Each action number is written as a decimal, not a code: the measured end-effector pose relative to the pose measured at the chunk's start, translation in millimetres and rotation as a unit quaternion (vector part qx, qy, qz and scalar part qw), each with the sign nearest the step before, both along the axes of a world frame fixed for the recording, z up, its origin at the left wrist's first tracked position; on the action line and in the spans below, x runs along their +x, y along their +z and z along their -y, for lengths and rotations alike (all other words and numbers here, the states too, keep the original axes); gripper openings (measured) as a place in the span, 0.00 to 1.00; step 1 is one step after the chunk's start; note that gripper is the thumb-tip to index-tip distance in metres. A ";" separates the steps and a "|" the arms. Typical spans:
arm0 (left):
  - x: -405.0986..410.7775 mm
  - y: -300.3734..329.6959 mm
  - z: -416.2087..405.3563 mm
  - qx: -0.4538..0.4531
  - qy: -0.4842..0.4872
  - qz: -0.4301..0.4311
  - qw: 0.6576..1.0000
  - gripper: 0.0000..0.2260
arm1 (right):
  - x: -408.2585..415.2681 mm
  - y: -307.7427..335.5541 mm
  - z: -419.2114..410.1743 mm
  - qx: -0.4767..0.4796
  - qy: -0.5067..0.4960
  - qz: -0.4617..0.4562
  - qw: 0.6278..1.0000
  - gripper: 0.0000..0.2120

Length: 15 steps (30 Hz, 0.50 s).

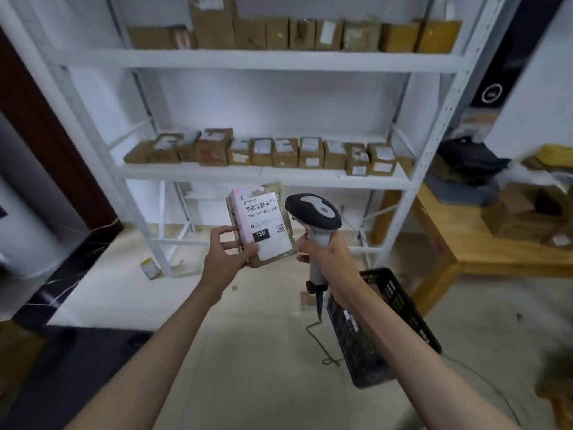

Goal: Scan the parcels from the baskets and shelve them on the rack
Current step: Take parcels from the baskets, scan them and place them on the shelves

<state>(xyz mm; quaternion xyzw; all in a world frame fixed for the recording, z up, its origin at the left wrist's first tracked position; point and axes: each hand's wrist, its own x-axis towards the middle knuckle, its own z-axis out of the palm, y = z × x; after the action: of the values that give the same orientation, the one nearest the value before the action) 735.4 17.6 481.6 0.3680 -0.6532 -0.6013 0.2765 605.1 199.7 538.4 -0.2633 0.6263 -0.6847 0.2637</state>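
Note:
My left hand (pixel 228 251) grips a small brown parcel (pixel 263 226) by its lower left edge, its white barcode label marked 15H facing me. My right hand (pixel 321 248) is closed around the handle of a grey and dark barcode scanner (pixel 313 212), whose head sits just right of the parcel and points at it. Both are held up in front of the white rack (pixel 263 176). The rack's middle shelf carries a row of brown boxes (pixel 307 152); its top shelf holds another row of boxes (pixel 294 34). A black basket (pixel 400 305) stands on the floor under my right forearm.
The scanner's cable (pixel 319 342) trails over the floor beside the basket. A small box (pixel 151 268) lies on the floor by the rack's left leg. A wooden table (pixel 483 256) with cardboard boxes (pixel 524 215) stands to the right. A dark wooden door frame (pixel 46 144) is at left.

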 end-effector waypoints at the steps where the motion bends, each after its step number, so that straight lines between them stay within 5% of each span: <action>1: -2.1 7.1 3.5 -0.012 0.010 -0.004 1.000 0.29 | -2.9 4.7 2.5 -0.003 0.016 -0.011 1.000 0.12; 15: -26.0 71.0 28.7 -0.138 0.078 -0.032 0.987 0.29 | -14.0 48.6 29.2 -0.023 0.126 -0.038 0.991 0.13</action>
<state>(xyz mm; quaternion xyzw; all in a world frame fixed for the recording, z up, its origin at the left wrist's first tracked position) 709.4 -11.0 552.6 0.3568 -0.6897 -0.4935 0.3918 591.1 170.5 587.0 -0.3720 0.5814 -0.6499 0.3182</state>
